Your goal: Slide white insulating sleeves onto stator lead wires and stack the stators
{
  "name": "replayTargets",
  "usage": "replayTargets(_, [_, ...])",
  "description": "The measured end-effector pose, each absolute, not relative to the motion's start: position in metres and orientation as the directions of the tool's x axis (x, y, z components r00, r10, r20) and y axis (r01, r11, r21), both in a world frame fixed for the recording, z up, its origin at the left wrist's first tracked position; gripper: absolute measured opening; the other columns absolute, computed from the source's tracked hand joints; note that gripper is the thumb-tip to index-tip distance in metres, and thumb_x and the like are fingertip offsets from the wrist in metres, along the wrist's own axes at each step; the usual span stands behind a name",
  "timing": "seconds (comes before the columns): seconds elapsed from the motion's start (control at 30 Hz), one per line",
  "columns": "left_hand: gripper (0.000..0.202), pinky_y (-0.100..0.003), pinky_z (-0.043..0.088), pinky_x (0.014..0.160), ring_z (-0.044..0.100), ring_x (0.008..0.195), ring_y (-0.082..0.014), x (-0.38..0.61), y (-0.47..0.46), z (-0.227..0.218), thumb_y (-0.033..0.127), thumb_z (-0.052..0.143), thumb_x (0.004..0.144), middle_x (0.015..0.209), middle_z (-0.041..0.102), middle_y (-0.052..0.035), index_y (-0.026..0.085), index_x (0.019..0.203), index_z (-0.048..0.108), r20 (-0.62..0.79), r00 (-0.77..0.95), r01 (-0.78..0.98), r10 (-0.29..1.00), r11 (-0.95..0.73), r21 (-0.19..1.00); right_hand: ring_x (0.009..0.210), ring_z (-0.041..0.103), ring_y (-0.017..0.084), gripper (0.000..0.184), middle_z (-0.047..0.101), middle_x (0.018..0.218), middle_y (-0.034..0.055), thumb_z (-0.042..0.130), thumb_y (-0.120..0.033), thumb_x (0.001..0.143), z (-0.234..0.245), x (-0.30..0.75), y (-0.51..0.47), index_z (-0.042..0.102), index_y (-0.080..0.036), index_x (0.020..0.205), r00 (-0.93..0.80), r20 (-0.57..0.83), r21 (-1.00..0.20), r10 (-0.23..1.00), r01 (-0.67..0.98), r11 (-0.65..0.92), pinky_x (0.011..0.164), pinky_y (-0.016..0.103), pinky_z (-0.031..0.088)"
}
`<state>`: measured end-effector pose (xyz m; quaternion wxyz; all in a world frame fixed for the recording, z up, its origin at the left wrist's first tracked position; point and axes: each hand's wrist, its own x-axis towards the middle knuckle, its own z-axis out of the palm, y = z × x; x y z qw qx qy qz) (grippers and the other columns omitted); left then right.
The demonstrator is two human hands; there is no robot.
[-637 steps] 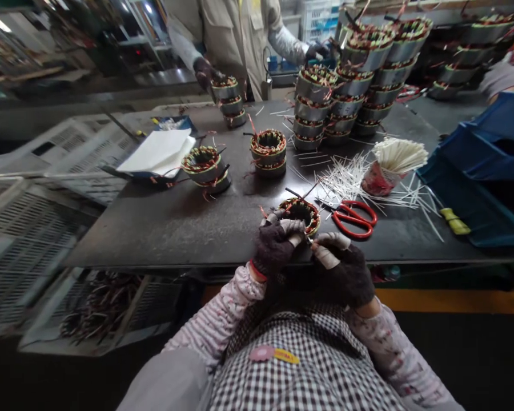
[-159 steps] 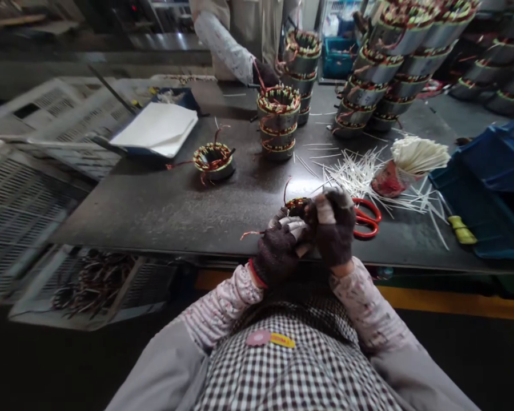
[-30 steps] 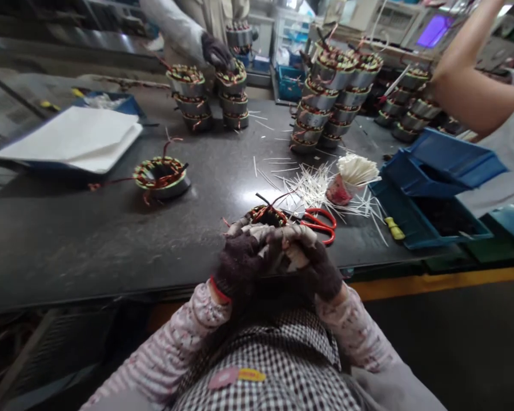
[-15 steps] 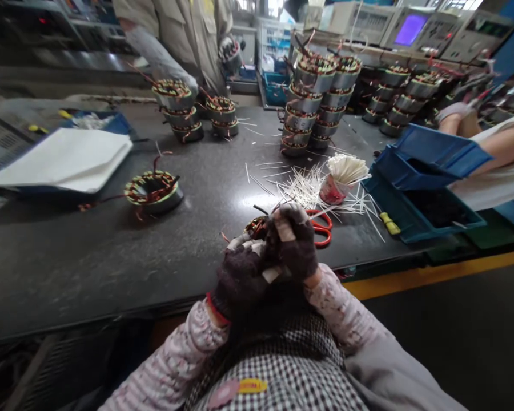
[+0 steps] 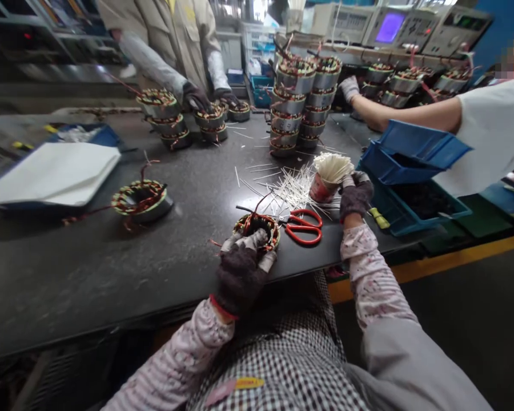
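A wound motor stator (image 5: 257, 225) with copper and coloured wires lies at the near edge of the dark table (image 5: 89, 257). My left hand (image 5: 244, 265), in a dark glove with taped fingertips, grips its near rim. My right hand (image 5: 354, 195) has reached to the right and its fingers close at a red cup (image 5: 323, 188) filled with white strips (image 5: 333, 165). What the right fingers pinch is too small to make out. Red-handled scissors (image 5: 302, 227) lie between the stator and the cup.
Loose white strips (image 5: 289, 185) are scattered behind the scissors. Another stator (image 5: 140, 198) lies at left near white sheets (image 5: 53, 171). Stator stacks (image 5: 297, 103) stand at the back. Blue bins (image 5: 415, 171) sit right. One person's gloved hands (image 5: 197, 98) handle stators opposite; another person's arm (image 5: 406, 114) reaches from the right.
My right hand left the stator and moved right to the cup of white strips. My left hand stays on the stator. The view swung further left to right.
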<state>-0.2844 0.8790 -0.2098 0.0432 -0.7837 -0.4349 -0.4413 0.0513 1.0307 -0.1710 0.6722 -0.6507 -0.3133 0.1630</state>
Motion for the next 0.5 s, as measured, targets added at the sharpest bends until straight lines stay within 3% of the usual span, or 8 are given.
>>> replayTargets(0.07, [0.049, -0.07, 0.061, 0.122, 0.083, 0.125, -0.0448, -0.305, 0.878, -0.202, 0.032, 0.079, 0.108, 0.136, 0.086, -0.0163, 0.02, 0.154, 0.069, 0.732, 0.366, 0.731, 0.575, -0.665, 0.157, 0.065, 0.056, 0.007, 0.011, 0.067, 0.081, -0.0011, 0.068, -0.021, 0.106, -0.168, 0.048, 1.023, 0.065, -0.012, 0.1, 0.754, 0.21, -0.977, 0.622, 0.178, 0.114, 0.065, 0.023, 0.047])
replayTargets(0.1, [0.047, -0.072, 0.055, 0.131, 0.082, 0.13, -0.0437, -0.317, 0.88, -0.196, 0.028, 0.077, 0.109, 0.139, 0.086, -0.0161, 0.019, 0.155, 0.069, 0.704, 0.456, 0.72, 0.545, -0.691, 0.069, 0.064, 0.057, 0.007, 0.012, 0.07, 0.086, 0.0011, 0.065, -0.023, 0.108, -0.168, 0.047, 1.016, 0.066, -0.011, 0.105, 0.763, 0.207, -0.978, 0.613, 0.172, 0.116, 0.064, 0.022, 0.048])
replayTargets(0.2, [0.028, -0.072, 0.041, 0.144, 0.083, 0.132, -0.035, -0.347, 0.904, -0.175, 0.015, 0.068, 0.112, 0.129, 0.089, -0.0089, 0.022, 0.136, 0.081, 0.533, 0.721, 0.574, 0.443, -0.813, -0.101, 0.071, 0.065, 0.01, 0.019, 0.077, 0.112, 0.0123, 0.054, -0.024, 0.11, -0.169, 0.04, 0.989, 0.066, -0.011, 0.119, 0.794, 0.294, -0.954, 0.532, 0.215, 0.207, 0.063, 0.024, 0.055])
replayTargets(0.27, [0.029, -0.066, 0.045, 0.143, 0.079, 0.142, -0.0328, -0.357, 0.927, -0.166, 0.015, 0.067, 0.112, 0.132, 0.089, -0.0079, 0.023, 0.135, 0.083, 0.442, 0.815, 0.458, 0.374, -0.884, -0.096, 0.078, 0.07, 0.014, 0.025, 0.078, 0.12, 0.0159, 0.055, -0.029, 0.109, -0.169, 0.029, 0.968, 0.069, -0.012, 0.12, 0.769, 0.456, -0.885, 0.448, 0.336, 0.324, 0.069, 0.029, 0.062])
replayTargets(0.37, [0.033, -0.061, 0.05, 0.14, 0.072, 0.152, -0.0339, -0.358, 0.949, -0.165, 0.028, 0.074, 0.112, 0.146, 0.084, -0.0126, 0.022, 0.144, 0.081, 0.401, 0.836, 0.407, 0.375, -0.913, 0.004, 0.078, 0.072, 0.019, 0.038, 0.08, 0.1, 0.0117, 0.062, -0.046, 0.108, -0.171, 0.006, 0.936, 0.079, -0.013, 0.116, 0.619, 0.67, -0.741, 0.409, 0.583, 0.332, 0.075, 0.035, 0.064])
replayTargets(0.4, [0.033, -0.06, 0.05, 0.14, 0.073, 0.15, -0.0333, -0.356, 0.952, -0.167, 0.032, 0.075, 0.112, 0.147, 0.083, -0.0133, 0.021, 0.142, 0.081, 0.412, 0.825, 0.409, 0.387, -0.912, 0.039, 0.078, 0.072, 0.02, 0.04, 0.08, 0.096, 0.0108, 0.064, -0.05, 0.108, -0.174, -0.003, 0.927, 0.082, -0.015, 0.115, 0.558, 0.691, -0.712, 0.46, 0.635, 0.3, 0.073, 0.035, 0.063])
replayTargets(0.5, [0.021, -0.059, 0.045, 0.143, 0.078, 0.141, -0.0298, -0.349, 0.951, -0.177, 0.032, 0.072, 0.114, 0.135, 0.087, -0.009, 0.023, 0.13, 0.083, 0.478, 0.777, 0.435, 0.411, -0.898, 0.066, 0.067, 0.07, 0.019, 0.046, 0.081, 0.095, 0.0091, 0.065, -0.053, 0.111, -0.186, -0.029, 0.905, 0.084, -0.018, 0.134, 0.457, 0.599, -0.769, 0.658, 0.556, 0.314, 0.062, 0.034, 0.062])
